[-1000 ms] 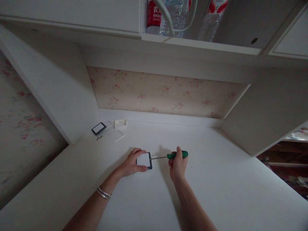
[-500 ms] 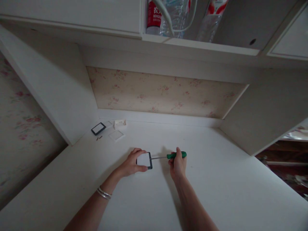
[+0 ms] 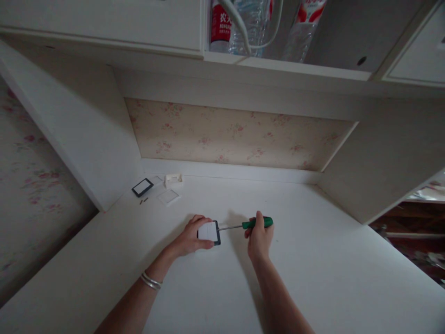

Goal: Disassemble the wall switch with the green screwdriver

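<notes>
My left hand (image 3: 192, 236) grips a small square panel (image 3: 208, 231), white with a dark frame, between thumb and fingers just over the white tabletop (image 3: 313, 269). In my right hand (image 3: 259, 237) is a screwdriver (image 3: 264, 222) with a green handle. Its thin metal shaft points left, and the tip meets the panel's right dark edge. Whether a screw sits there is too small to make out.
At the back left lie a dark-framed white panel (image 3: 142, 187), two small dark slim pieces, a clear square frame (image 3: 168, 196) and a cream plastic bracket (image 3: 173, 179). Overhead, a shelf holds plastic bottles (image 3: 220, 23) and a white cable (image 3: 239, 25). Side boards flank the desk.
My right hand and the screwdriver have shifted slightly right, with the tip still at the panel's edge. My left hand holds the panel in nearly the same place.
</notes>
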The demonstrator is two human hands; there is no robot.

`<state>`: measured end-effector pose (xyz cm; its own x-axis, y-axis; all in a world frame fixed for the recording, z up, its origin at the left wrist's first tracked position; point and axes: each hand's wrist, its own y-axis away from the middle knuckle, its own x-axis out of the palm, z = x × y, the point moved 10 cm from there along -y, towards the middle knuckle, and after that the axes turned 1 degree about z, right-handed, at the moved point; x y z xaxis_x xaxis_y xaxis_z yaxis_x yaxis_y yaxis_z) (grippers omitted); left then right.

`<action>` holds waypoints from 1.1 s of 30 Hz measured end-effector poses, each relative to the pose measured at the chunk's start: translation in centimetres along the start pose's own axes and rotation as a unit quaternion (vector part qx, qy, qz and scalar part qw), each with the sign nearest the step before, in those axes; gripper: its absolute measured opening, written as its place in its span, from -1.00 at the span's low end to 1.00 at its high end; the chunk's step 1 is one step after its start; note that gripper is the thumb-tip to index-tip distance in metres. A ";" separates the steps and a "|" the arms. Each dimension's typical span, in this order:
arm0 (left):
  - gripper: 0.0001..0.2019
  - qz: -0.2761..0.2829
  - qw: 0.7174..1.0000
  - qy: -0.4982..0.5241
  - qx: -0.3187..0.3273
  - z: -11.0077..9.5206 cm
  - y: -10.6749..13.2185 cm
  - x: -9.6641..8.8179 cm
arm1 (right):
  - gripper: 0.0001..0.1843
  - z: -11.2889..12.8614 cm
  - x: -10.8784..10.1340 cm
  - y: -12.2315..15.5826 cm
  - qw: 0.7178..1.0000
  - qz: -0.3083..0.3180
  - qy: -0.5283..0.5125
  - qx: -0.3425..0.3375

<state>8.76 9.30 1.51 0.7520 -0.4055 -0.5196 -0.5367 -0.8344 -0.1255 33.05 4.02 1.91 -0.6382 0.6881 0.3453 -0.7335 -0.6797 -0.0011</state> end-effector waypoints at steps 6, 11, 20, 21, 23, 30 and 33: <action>-0.31 0.000 1.000 -0.005 -0.013 0.1 0.0 0.1 | -0.68 4.9 1.9 3.1 0.986 0.085 0.020 -0.144; -0.32 0.001 1.000 0.003 -0.004 -0.1 0.0 0.1 | -0.66 3.5 1.4 2.3 0.994 0.047 0.005 -0.096; -0.27 0.025 1.000 -0.011 -0.013 0.2 -0.1 0.3 | -0.62 -1.4 -0.2 0.0 0.999 -0.019 -0.019 0.042; -0.28 0.026 0.999 -0.014 -0.014 0.2 -0.1 0.3 | -0.62 -1.8 -0.2 -0.1 0.998 -0.019 -0.022 0.057; -0.29 0.025 0.999 -0.015 -0.013 0.3 -0.1 0.3 | -0.63 -2.4 -0.3 -0.2 0.996 -0.017 -0.027 0.080; -0.29 0.017 1.000 -0.007 -0.005 0.5 -0.1 0.3 | -0.65 -3.6 -0.5 -0.3 0.992 -0.020 -0.039 0.120; -0.29 0.019 1.000 -0.008 -0.002 0.5 -0.1 0.4 | -0.68 -4.1 -0.6 -0.3 0.990 -0.018 -0.042 0.132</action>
<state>8.88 9.37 0.92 0.7240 -0.4313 -0.5383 -0.5639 -0.8195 -0.1019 32.68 4.88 -2.12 -0.5832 0.6973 0.4167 -0.6612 -0.7055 0.2551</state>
